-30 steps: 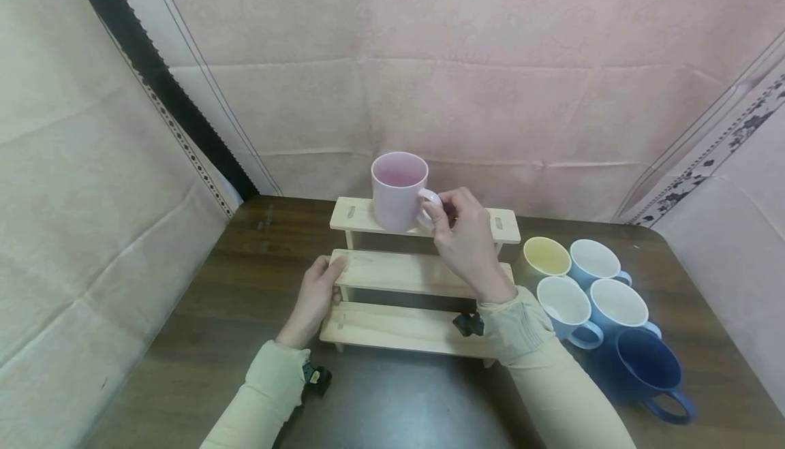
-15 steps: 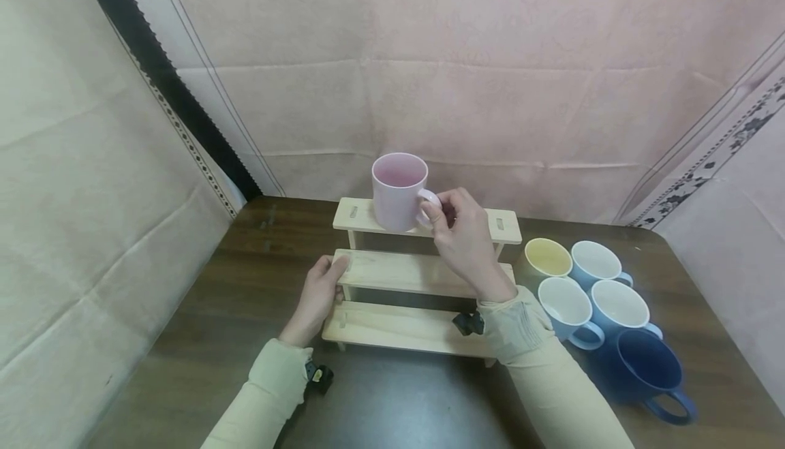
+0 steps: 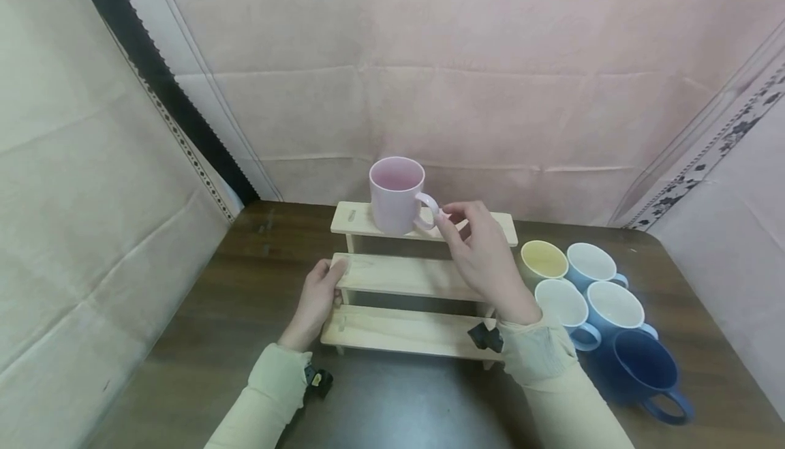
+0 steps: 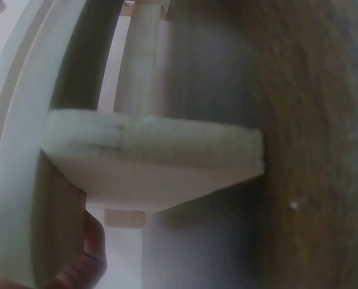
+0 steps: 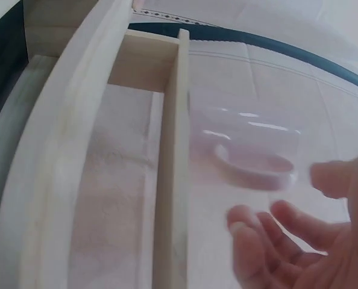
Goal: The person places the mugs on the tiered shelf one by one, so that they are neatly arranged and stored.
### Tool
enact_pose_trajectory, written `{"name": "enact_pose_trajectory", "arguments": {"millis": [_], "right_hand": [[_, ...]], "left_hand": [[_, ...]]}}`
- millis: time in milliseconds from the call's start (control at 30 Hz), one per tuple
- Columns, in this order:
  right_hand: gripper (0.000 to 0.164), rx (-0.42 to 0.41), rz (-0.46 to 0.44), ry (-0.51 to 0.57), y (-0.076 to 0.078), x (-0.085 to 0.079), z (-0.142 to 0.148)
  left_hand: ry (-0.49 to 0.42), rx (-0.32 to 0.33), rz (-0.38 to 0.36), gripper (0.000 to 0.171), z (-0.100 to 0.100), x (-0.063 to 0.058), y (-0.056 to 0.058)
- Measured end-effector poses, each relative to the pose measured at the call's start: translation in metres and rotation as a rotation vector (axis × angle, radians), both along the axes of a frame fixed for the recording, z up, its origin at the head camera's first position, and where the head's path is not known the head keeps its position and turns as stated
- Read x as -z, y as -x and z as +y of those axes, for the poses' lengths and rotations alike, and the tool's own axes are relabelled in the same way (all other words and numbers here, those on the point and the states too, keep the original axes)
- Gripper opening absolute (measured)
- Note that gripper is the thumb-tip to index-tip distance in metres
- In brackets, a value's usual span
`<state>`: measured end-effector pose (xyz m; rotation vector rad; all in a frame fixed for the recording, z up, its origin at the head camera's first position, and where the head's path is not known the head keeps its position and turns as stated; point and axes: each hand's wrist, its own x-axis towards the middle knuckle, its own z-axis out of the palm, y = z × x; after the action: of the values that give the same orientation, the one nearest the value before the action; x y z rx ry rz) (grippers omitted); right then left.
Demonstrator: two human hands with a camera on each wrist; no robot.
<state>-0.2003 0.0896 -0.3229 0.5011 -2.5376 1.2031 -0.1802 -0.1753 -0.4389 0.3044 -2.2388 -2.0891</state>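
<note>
A pale pink mug (image 3: 392, 205) stands upright on the top step of a three-step wooden display stand (image 3: 407, 277), left of that step's middle, its handle to the right. Just right of the handle is my right hand (image 3: 481, 255). In the right wrist view its thumb and fingers (image 5: 251, 247) are spread apart, with a gap between them and the mug's handle (image 5: 257, 174). My left hand (image 3: 314, 302) grips the left end of the middle step, thumb on top. The left wrist view shows curled fingers (image 4: 88, 256) beside the wooden board.
On the right of the dark wooden table (image 3: 245, 367) several mugs are grouped: a yellow mug (image 3: 544, 259), light blue ones such as the near-left light blue mug (image 3: 561, 302), and a dark blue mug (image 3: 644, 367) in front. Pale cloth (image 3: 466, 95) hangs behind and at the sides.
My right hand has let go of the pink mug's handle and moved slightly right and toward me. The mug stays on the top step, and my left hand keeps its grip.
</note>
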Motion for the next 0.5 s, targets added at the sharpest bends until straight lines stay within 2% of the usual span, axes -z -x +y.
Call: {"name": "enact_pose_trajectory", "arguments": {"millis": [100, 233, 500], "right_hand": [[0.031, -0.004, 0.030, -0.007, -0.007, 0.002, 0.009], [0.023, 0.026, 0.101, 0.070, -0.016, 0.003, 0.020], [0.022, 0.111, 0.169, 0.095, -0.037, -0.003, 0.047]], "left_hand": [[0.001, -0.003, -0.001, 0.032, -0.001, 0.001, -0.001], [0.006, 0.004, 0.000, 0.034, -0.001, 0.001, -0.001], [0.007, -0.006, 0.001, 0.031, 0.001, 0.000, -0.001]]}}
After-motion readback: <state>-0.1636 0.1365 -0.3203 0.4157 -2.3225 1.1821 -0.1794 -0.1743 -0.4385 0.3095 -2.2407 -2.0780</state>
